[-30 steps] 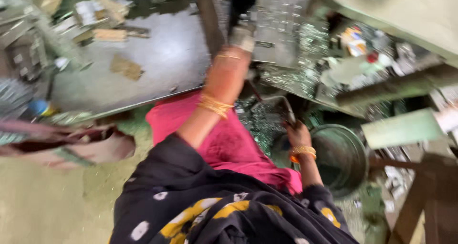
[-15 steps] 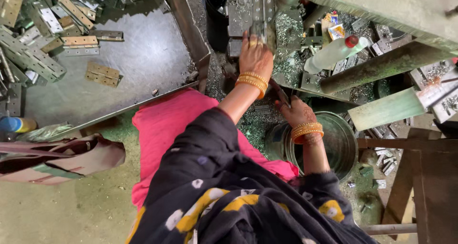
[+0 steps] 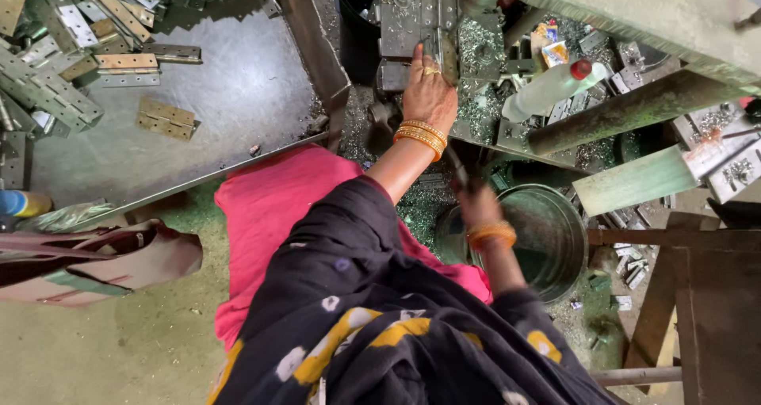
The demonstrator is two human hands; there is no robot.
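Your left hand (image 3: 428, 96) had moved up to pinch, fingers closed, a stiff, sharp-edged metal hinge (image 3: 449, 56), best held by its flat faces; your blurred right hand (image 3: 476, 203)'s fingers couldn't be read.

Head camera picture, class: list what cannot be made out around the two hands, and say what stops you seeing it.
- Right hand: blurred by motion; whether it grips anything cannot be told.
- Left hand: its fingers rest on the metal machine block; what lies under the palm is hidden.
- Round metal tub: its near side is covered by the right forearm.
- Hinges: the pile is cut off by the left edge.
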